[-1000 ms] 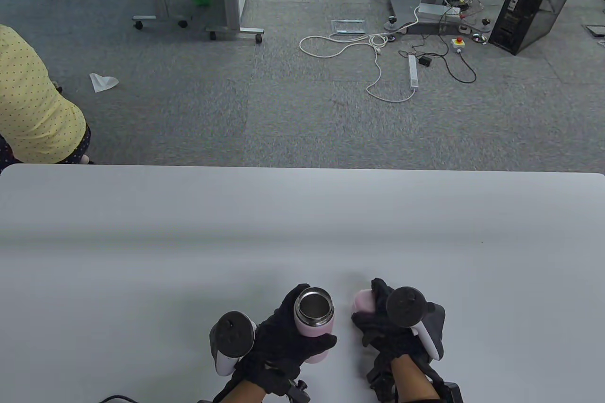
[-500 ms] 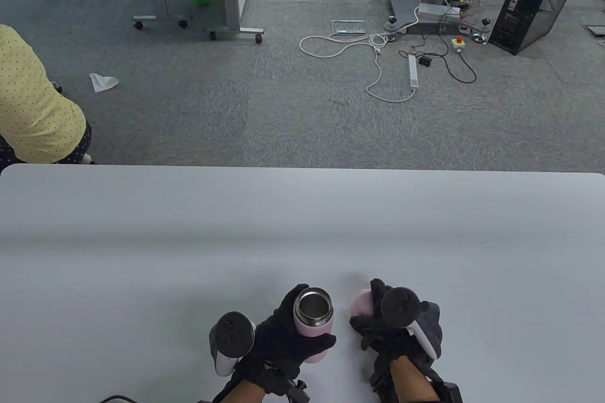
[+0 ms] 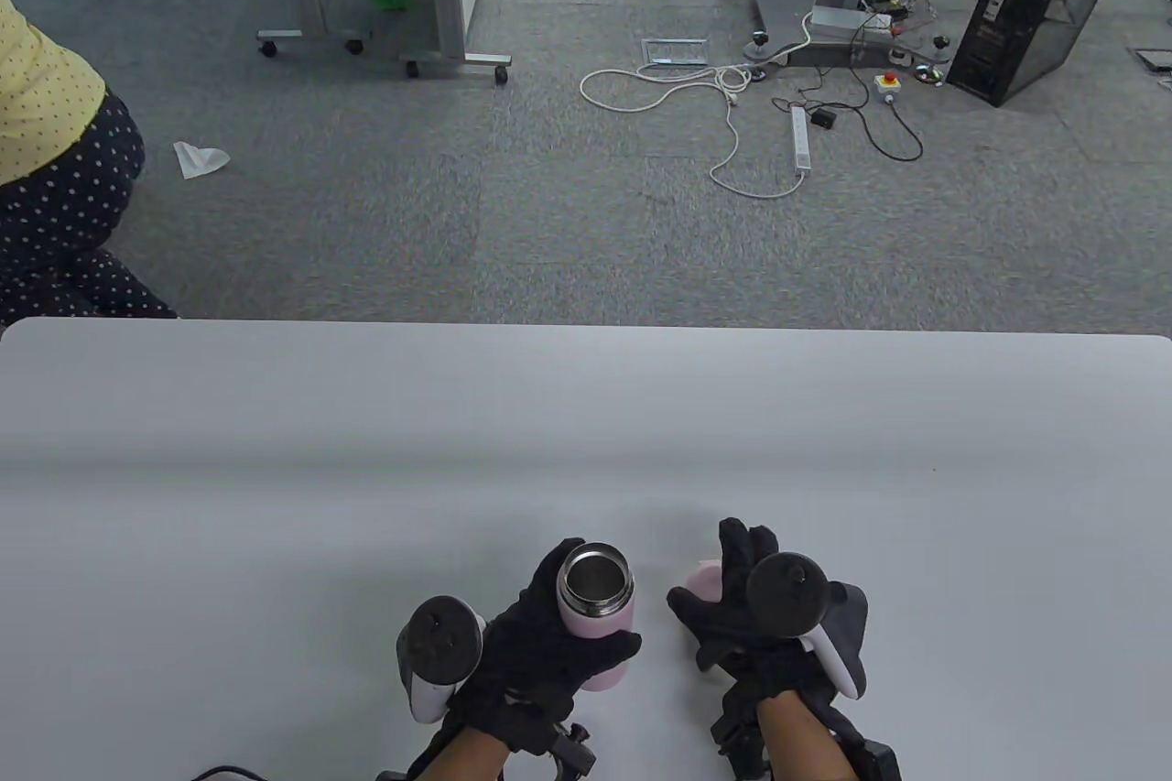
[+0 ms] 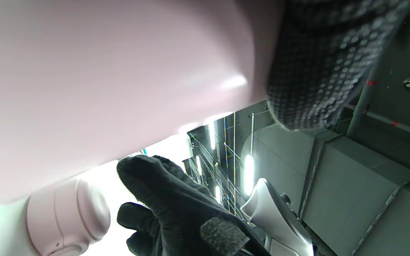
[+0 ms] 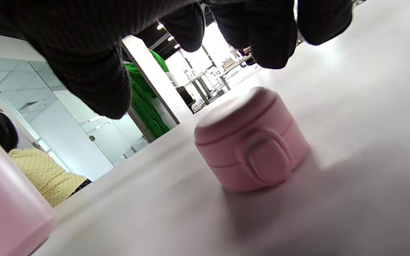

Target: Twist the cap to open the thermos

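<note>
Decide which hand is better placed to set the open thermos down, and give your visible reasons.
Left. The left hand already grips the thermos. The right hand hovers open just above the cap, which sits on the table, not touching it.

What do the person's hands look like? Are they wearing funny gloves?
Yes. Both the left hand and right hand wear black knit gloves with tiny dotted texture. A white tracker with a round dark disc is strapped on each, and bare forearms and black wrist gear show at the wrists.

Even overhead light; soft shadows; wrist views blurred close up.
</note>
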`<control>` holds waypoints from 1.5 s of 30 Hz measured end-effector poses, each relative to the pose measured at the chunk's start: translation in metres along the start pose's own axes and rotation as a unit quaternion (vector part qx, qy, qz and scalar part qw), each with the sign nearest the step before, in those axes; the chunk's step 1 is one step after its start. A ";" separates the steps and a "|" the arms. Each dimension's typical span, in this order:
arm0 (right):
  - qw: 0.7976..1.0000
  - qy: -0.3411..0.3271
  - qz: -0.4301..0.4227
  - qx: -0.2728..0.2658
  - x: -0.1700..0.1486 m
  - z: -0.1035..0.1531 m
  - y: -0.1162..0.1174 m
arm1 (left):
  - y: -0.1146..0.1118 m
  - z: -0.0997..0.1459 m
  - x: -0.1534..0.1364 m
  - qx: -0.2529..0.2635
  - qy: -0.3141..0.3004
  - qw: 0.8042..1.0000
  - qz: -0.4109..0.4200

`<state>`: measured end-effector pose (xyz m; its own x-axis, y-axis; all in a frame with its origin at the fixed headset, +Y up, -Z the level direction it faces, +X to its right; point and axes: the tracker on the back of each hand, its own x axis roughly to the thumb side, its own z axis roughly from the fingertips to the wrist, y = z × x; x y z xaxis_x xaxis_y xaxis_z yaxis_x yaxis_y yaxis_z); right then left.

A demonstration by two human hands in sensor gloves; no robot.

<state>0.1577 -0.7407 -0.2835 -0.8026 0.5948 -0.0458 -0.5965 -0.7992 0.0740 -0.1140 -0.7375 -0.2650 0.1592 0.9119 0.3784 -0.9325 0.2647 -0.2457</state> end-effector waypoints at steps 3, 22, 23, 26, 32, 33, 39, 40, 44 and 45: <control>0.999 -0.015 -0.029 -0.008 0.004 0.002 -0.004 | 0.005 -0.002 0.004 0.008 -0.001 1.000 -0.010; 0.997 -0.045 -0.058 -0.019 0.014 0.011 -0.024 | 0.042 -0.031 -0.025 0.089 0.077 0.992 0.041; 0.997 -0.045 -0.058 -0.018 0.014 0.011 -0.023 | 0.045 -0.035 -0.028 0.090 0.087 0.992 0.034; 0.997 -0.047 -0.058 -0.015 0.015 0.010 -0.022 | 0.053 -0.044 -0.036 0.094 0.103 0.990 0.012; 0.997 -0.046 -0.065 -0.012 0.014 0.010 -0.023 | 0.068 -0.059 -0.058 0.118 0.138 0.983 0.029; 0.997 -0.045 -0.066 -0.011 0.014 0.009 -0.023 | 0.070 -0.060 -0.060 0.121 0.139 0.983 0.028; 0.996 -0.046 -0.072 -0.002 0.014 0.009 -0.023 | 0.073 -0.068 -0.075 0.129 0.159 0.978 0.030; 0.996 -0.045 -0.073 -0.001 0.015 0.009 -0.023 | 0.073 -0.070 -0.079 0.128 0.163 0.978 0.032; 0.996 -0.045 -0.073 0.002 0.015 0.009 -0.023 | 0.070 -0.075 -0.091 0.129 0.170 0.976 0.043; 0.996 -0.045 -0.073 0.003 0.015 0.009 -0.023 | 0.070 -0.077 -0.091 0.132 0.169 0.976 0.047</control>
<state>0.1598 -0.7126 -0.2771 -0.7029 0.7106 0.0330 -0.7069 -0.7029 0.0786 -0.1685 -0.7773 -0.3853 0.1252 0.9914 0.0386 -0.9920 0.1256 -0.0088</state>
